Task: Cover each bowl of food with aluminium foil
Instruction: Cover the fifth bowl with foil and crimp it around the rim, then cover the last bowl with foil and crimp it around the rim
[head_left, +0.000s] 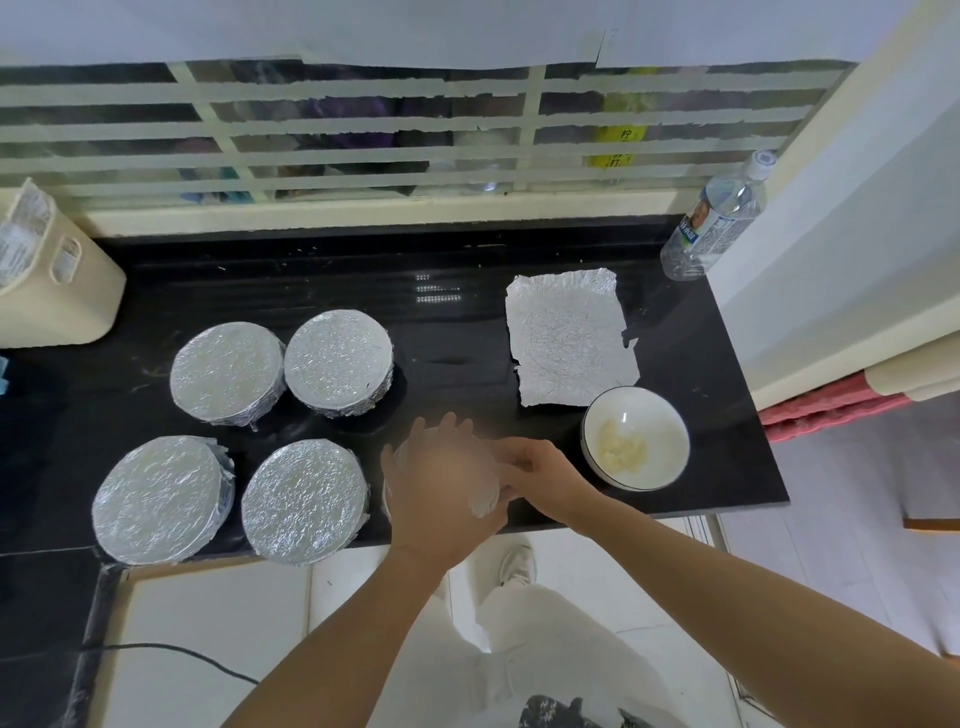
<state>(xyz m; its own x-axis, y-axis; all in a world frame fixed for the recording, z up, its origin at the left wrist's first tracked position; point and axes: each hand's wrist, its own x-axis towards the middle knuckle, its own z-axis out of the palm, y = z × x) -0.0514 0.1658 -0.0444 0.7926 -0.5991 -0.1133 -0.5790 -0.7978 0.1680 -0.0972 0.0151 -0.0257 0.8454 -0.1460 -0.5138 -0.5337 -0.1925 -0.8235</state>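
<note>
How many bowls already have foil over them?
4 plainly, all left: back-left bowl, back-right bowl, front-left bowl, front-right bowl. A fifth bowl is mostly hidden under the left hand and right hand.

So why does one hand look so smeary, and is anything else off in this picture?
In the head view the left hand is smeared by motion, hiding what it works on; the right hand, gripping crumpled foil, is sharper. The window bars bow from the wide lens. The covered bowls glint, and the black counter mirrors small light spots.
</note>
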